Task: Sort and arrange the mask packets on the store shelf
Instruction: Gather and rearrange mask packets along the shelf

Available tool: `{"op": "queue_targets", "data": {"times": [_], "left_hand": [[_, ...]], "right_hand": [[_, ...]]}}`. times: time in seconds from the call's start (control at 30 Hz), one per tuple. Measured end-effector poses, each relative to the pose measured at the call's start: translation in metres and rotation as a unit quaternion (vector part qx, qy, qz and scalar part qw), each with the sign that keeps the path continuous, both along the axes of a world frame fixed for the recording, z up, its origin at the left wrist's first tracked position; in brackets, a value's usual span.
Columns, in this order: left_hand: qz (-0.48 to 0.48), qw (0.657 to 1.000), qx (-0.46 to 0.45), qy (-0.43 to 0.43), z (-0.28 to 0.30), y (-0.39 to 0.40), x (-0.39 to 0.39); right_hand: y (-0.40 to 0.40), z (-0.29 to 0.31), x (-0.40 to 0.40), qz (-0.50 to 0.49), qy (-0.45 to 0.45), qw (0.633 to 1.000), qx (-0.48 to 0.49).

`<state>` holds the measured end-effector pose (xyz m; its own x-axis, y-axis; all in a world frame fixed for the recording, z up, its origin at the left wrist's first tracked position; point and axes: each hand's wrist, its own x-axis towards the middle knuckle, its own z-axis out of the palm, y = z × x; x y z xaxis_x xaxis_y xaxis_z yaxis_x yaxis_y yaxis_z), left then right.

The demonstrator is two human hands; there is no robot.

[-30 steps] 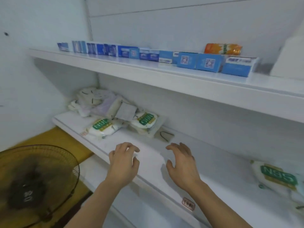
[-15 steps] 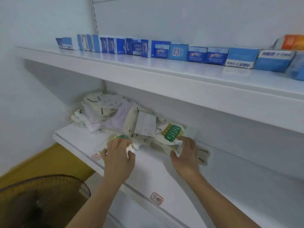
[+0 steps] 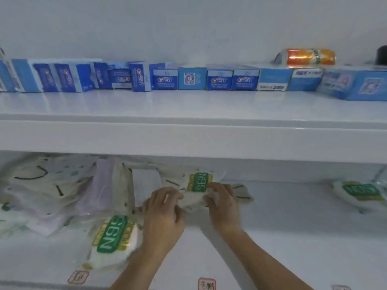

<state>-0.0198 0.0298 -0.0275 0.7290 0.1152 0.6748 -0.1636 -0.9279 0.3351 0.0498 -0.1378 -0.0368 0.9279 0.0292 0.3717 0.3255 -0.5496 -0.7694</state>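
On the lower white shelf (image 3: pixel 293 237) lies a heap of mask packets (image 3: pixel 62 189), white and pale purple, at the left. My left hand (image 3: pixel 163 218) and my right hand (image 3: pixel 222 204) both grip one white N95 packet with a green label (image 3: pixel 199 183) at the heap's right end. A second N95 packet (image 3: pixel 113 237) lies flat just left of my left wrist. A third N95 packet (image 3: pixel 360 192) lies alone at the far right of the shelf.
The upper shelf (image 3: pixel 188 130) juts out right above my hands, carrying a row of blue toothpaste boxes (image 3: pixel 167 79) and an orange packet (image 3: pixel 310 57). Small red price tags (image 3: pixel 206 284) sit on the lower shelf's front edge.
The camera has moved closer and lower to the shelf. My left hand has shifted right from the front packet onto the same N95 packet that my right hand holds.
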Motion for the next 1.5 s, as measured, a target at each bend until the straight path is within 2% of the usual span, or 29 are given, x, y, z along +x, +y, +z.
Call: {"op": "queue_targets", "data": {"times": [0.1,0.2,0.37,0.43,0.5,0.53,0.6,0.67,0.73,0.8,0.9,1.07,1.2,1.27,1.33,1.4,1.5], "left_hand": [[-0.07,0.994,-0.07,-0.037,-0.007,-0.042,0.022],[-0.136,0.985,-0.102,0.013,-0.022,-0.1,0.038],[-0.163,0.978,-0.017,0.13,-0.049,-0.172,0.06],[-0.144,0.976,0.0,0.162,-0.052,-0.187,0.069],[-0.134,0.97,0.05,0.195,-0.056,-0.195,0.075],[-0.126,0.967,0.066,0.209,-0.057,-0.196,0.077],[-0.113,0.965,0.065,0.226,-0.058,-0.196,0.08],[-0.105,0.969,0.056,0.215,-0.058,-0.194,0.078],[-0.098,0.974,0.046,0.198,-0.056,-0.192,0.072],[-0.088,0.981,0.023,0.169,-0.053,-0.186,0.059],[-0.052,0.99,0.013,0.129,-0.042,-0.165,0.035],[0.045,0.996,-0.019,0.072,-0.012,-0.084,-0.016],[0.134,0.991,-0.021,0.015,-0.008,-0.004,-0.075],[0.2,0.978,-0.016,0.055,-0.016,0.033,-0.101],[0.236,0.963,-0.006,0.132,-0.027,0.061,-0.118],[0.22,0.959,-0.011,0.179,-0.038,0.079,-0.128],[0.163,0.975,-0.04,0.149,-0.044,0.093,-0.13]], "right_hand": [[-0.062,0.007,-0.012,-0.075,-0.076,0.994,0.009],[-0.136,0.008,-0.025,-0.153,-0.118,0.981,-0.003],[-0.257,0.009,-0.022,-0.293,-0.091,0.952,-0.004],[-0.295,0.004,-0.01,-0.282,-0.004,0.959,-0.018],[-0.32,-0.005,-0.001,-0.197,0.1,0.973,-0.072],[-0.326,-0.011,0.003,-0.166,0.125,0.972,-0.106],[-0.33,-0.021,0.004,-0.164,0.103,0.967,-0.166],[-0.319,-0.027,0.002,-0.2,0.04,0.957,-0.205],[-0.297,-0.028,0.002,-0.193,-0.039,0.954,-0.225],[-0.269,-0.024,0.003,-0.132,-0.105,0.959,-0.226],[-0.216,-0.019,0.001,-0.036,-0.145,0.969,-0.197],[-0.109,-0.016,-0.014,0.111,-0.159,0.969,-0.153],[-0.021,-0.009,-0.043,0.249,-0.099,0.951,-0.15],[0.017,-0.008,-0.059,0.296,-0.082,0.94,-0.15],[0.049,-0.009,-0.073,0.33,-0.069,0.929,-0.154],[0.074,-0.01,-0.086,0.349,-0.037,0.923,-0.16],[0.097,-0.012,-0.096,0.338,0.008,0.929,-0.152]]}}
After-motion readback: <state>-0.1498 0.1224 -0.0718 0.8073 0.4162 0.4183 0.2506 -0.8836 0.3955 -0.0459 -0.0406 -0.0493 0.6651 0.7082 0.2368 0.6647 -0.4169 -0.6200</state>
